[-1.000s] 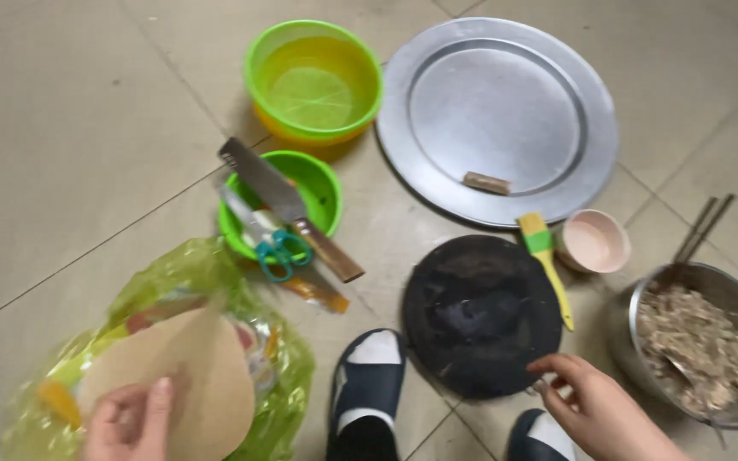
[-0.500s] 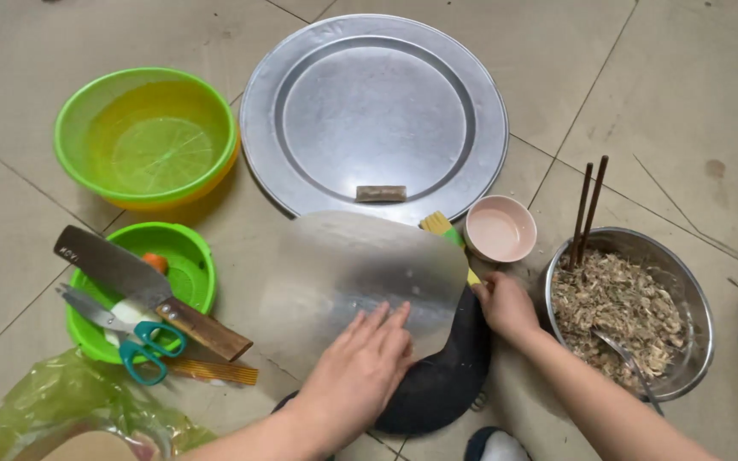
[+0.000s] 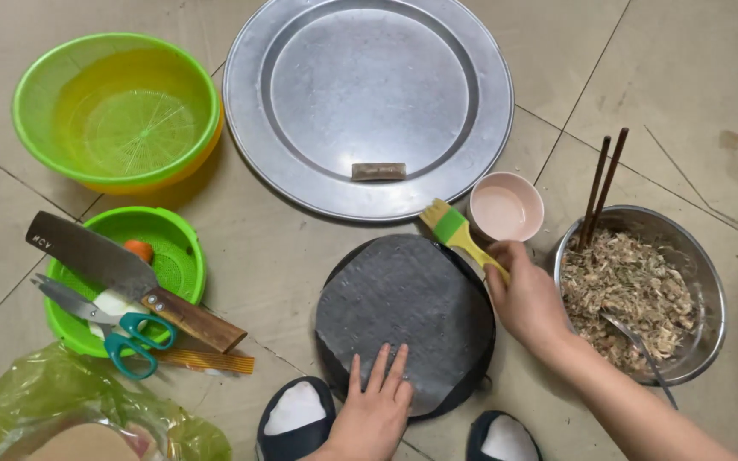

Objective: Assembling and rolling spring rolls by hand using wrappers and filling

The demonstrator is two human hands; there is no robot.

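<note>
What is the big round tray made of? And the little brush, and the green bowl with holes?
The big round tray looks like metal, dull grey and scuffed, with a soft shine. The little brush, held in the right hand, seems to be plastic: a smooth yellow handle, a green collar and pale bristles. The green bowl with holes looks like see-through glossy plastic, with a slotted bottom.

Packaging in view: one crumpled plastic bag (image 3: 87, 410), translucent yellow-green, lying on the tiled floor (image 3: 685, 77) at the bottom-left corner of the head view, just below the small green basket (image 3: 177, 256). Inside it shows a flat, pale tan round stack (image 3: 87, 444), cut off by the lower edge. The bag's mouth is loosely open and its surface glossy and wrinkled. No labels, signs or screens are visible
</note>
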